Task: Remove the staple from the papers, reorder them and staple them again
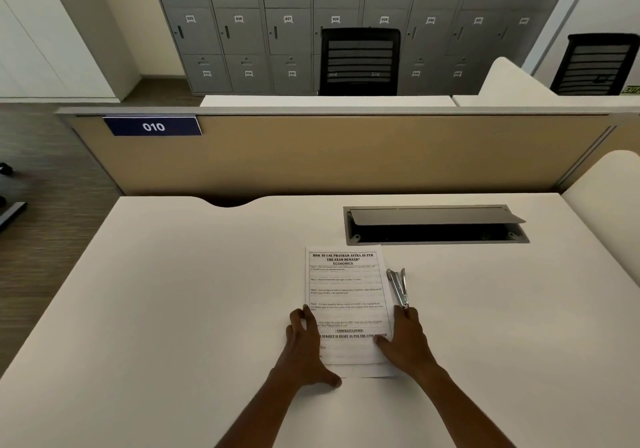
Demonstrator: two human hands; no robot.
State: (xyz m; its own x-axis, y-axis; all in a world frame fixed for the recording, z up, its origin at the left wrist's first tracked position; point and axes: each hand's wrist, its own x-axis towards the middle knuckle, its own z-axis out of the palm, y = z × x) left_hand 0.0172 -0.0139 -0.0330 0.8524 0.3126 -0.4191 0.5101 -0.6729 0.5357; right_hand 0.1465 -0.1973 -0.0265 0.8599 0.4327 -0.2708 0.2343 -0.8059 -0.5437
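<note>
Head view, looking down over the person's forearms: the papers (346, 291) lie flat on the white desk (173, 309), straight in front of the person, printed side up with the heading at the far end. At the near edge a lower sheet peeks out slightly askew, so this is a stack rather than one page. I cannot make out the staple; it is too small to find.

The left hand (304, 343) sits at the stack's left edge, fingers spread, their tips touching the paper margin and the thumb splayed out on the bare desk. It pinches nothing. To me this looks like steadying the sheets so they do not slide.

The right hand (407, 342) rests at the right edge, its thumb lying on the page and its fingers loosely extended toward the near end of the stapler (398, 288). Whether the fingertips actually touch the metal I cannot tell, but they are not closed round it.

That small metal stapler lies just beside the papers' right edge, lengthwise along them, presumably kept there for easy reach.

Beyond, an open cable hatch (433, 219) is set into the desk, well apart from the work. My judgement: the task is only at its start.
</note>
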